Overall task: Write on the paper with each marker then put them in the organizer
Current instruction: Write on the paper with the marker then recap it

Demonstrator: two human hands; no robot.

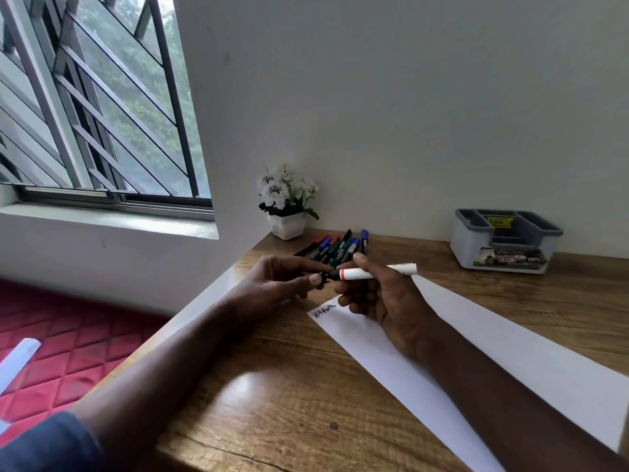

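A barred window sits far left beside a white wall, with a wooden desk below and a red quilted cover near left

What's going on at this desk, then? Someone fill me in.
A person is working at a wooden desk. The right hand grips a white marker with a red band above the paper, while the left hand pinches the black cap at its tip; whether it is going on or coming off cannot be told. A short word is written at the paper's corner. The other markers lie piled beside a potted flower, and none shows in the grey organizer.
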